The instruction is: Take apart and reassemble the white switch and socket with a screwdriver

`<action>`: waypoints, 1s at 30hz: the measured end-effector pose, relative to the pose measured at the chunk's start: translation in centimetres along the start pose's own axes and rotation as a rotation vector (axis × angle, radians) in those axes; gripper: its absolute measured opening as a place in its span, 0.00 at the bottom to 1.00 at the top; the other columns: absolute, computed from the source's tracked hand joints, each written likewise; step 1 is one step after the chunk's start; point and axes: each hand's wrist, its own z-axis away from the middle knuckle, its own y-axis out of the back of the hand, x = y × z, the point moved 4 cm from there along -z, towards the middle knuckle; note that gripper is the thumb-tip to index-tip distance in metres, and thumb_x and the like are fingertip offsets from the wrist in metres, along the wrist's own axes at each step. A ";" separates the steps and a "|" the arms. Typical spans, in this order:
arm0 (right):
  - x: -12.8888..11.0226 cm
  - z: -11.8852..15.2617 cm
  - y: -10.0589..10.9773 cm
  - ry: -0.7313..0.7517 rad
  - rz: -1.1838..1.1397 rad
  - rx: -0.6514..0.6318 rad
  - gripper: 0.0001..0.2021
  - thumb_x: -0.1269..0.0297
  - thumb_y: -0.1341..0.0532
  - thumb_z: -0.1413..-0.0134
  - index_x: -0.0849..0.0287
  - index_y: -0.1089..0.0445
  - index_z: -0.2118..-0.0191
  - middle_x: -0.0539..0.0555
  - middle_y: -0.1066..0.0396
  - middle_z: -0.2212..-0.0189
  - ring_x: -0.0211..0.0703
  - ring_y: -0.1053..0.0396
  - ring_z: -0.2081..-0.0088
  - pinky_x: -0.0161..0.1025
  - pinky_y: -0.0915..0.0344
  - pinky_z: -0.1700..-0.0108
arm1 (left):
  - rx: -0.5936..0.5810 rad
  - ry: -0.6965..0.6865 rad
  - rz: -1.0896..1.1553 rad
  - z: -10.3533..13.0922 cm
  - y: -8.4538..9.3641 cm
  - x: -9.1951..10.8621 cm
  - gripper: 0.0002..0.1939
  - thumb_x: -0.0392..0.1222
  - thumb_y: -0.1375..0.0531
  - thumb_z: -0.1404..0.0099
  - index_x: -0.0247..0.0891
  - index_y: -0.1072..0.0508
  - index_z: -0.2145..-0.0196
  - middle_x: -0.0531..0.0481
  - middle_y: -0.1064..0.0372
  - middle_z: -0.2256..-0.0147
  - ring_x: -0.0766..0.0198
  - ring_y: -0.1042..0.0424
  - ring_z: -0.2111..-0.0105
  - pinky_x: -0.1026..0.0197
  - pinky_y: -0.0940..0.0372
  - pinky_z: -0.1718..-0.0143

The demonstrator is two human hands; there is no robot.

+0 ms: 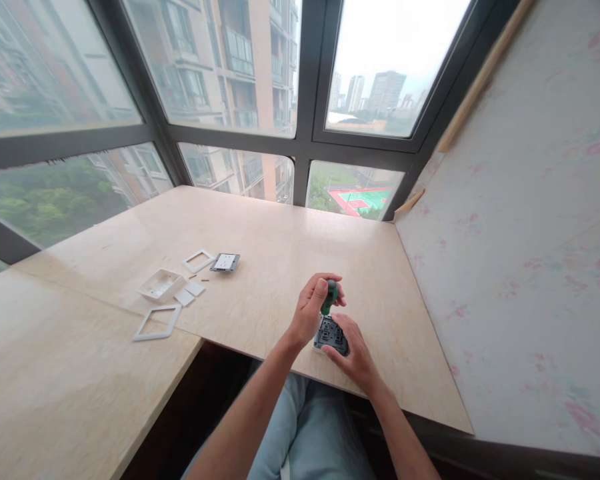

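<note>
My left hand [311, 308] is closed around the green and black handle of a screwdriver [331, 297]. The tool stands nearly upright, its lower end at the upper left edge of a wall switch or socket module [333, 336]. That module has a black frame and lies at the table's near edge, with a white part showing beneath it. My right hand [353, 347] grips the module from the right, thumb at the near side and fingers at the far side. The screwdriver's tip is too small to make out.
Left on the wooden tabletop [280, 247] lie a white socket module [225, 262], a white back box [161, 285], two white frames [199, 260] [157, 323], small white plates [189, 293] and tiny screws [205, 280]. Windows border the far side; a papered wall [520, 267] stands right.
</note>
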 end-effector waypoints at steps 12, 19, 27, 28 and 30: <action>0.2 0.1 -0.2 -0.030 -0.046 -0.005 0.29 0.55 0.36 0.39 0.52 0.41 0.35 0.63 0.33 0.40 0.60 0.37 0.37 0.63 0.38 0.37 | -0.015 0.020 -0.031 0.3 -0.2 -0.8 0.22 0.55 0.33 0.37 0.40 0.42 0.65 0.59 0.38 0.69 0.76 0.45 0.80 0.68 0.46 0.76; 0.4 0.2 -0.2 0.000 -0.001 0.010 0.30 0.56 0.36 0.39 0.52 0.43 0.34 0.63 0.34 0.39 0.60 0.37 0.37 0.63 0.37 0.37 | -0.097 -0.138 -0.152 -0.1 -0.1 0.5 0.21 0.59 0.39 0.33 0.35 0.25 0.63 0.47 0.33 0.62 0.64 0.30 0.63 0.61 0.36 0.62; 0.2 0.1 -0.1 -0.002 -0.011 0.014 0.31 0.55 0.36 0.39 0.53 0.43 0.34 0.63 0.35 0.38 0.59 0.38 0.36 0.62 0.38 0.37 | -0.100 0.020 0.058 -0.6 -0.3 0.6 0.16 0.54 0.41 0.31 0.36 0.30 0.60 0.51 0.29 0.71 0.65 0.29 0.72 0.62 0.35 0.66; 0.2 0.1 -0.1 -0.005 -0.012 0.013 0.31 0.55 0.36 0.39 0.53 0.43 0.34 0.63 0.35 0.38 0.59 0.38 0.36 0.62 0.38 0.36 | -0.098 0.019 0.053 -0.7 -0.2 0.7 0.15 0.53 0.41 0.31 0.36 0.31 0.62 0.51 0.29 0.72 0.66 0.30 0.73 0.62 0.36 0.67; 0.2 0.1 -0.1 -0.005 -0.008 0.011 0.31 0.55 0.36 0.39 0.53 0.43 0.34 0.63 0.35 0.39 0.59 0.38 0.36 0.62 0.38 0.37 | -0.103 0.007 0.021 -0.8 -0.1 0.7 0.18 0.54 0.44 0.29 0.35 0.31 0.67 0.52 0.32 0.74 0.68 0.32 0.75 0.64 0.38 0.71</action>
